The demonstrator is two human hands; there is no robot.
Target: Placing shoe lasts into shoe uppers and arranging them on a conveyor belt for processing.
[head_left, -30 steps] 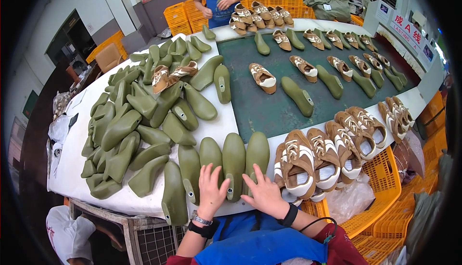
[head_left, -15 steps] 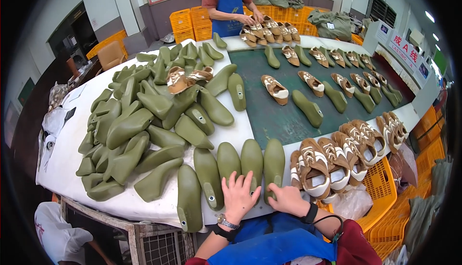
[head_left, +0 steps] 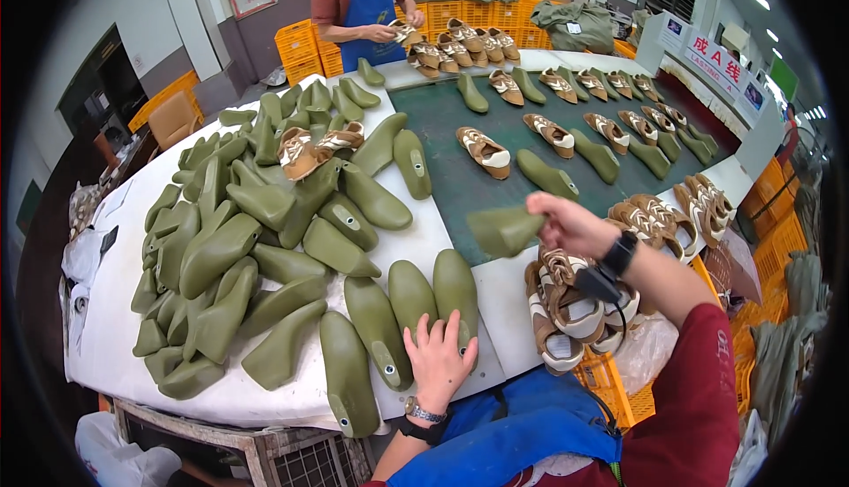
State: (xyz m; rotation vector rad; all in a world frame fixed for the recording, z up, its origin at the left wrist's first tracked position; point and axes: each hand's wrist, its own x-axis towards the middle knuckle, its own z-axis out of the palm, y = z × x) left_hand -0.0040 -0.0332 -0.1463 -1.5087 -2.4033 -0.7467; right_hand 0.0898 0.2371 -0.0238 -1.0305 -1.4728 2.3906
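My right hand [head_left: 568, 223] grips a green shoe last [head_left: 502, 232], slightly blurred, above the near edge of the green belt [head_left: 429, 120]. Fingers spread, my left hand [head_left: 439, 354] rests on the near ends of two upright-lying lasts, the middle last [head_left: 411, 288] and the right last [head_left: 455, 282]. Left of them lie another last [head_left: 371, 314] and a longer one [head_left: 345, 381] at the table's front edge. Brown and white shoe uppers [head_left: 570, 310] are bunched under my right forearm, which partly hides them.
A big heap of green lasts [head_left: 221, 248] covers the white table [head_left: 115, 310], with a pair of uppers [head_left: 305, 151] on top. Lasts and uppers stand in rows on the belt. Across it a co-worker [head_left: 363, 9] handles an upper. Orange crates [head_left: 610, 390] stand at my right.
My right hand has lifted the rightmost last from the row and carried it up toward the belt. My left hand stays on the lasts. The co-worker now holds an upper raised.
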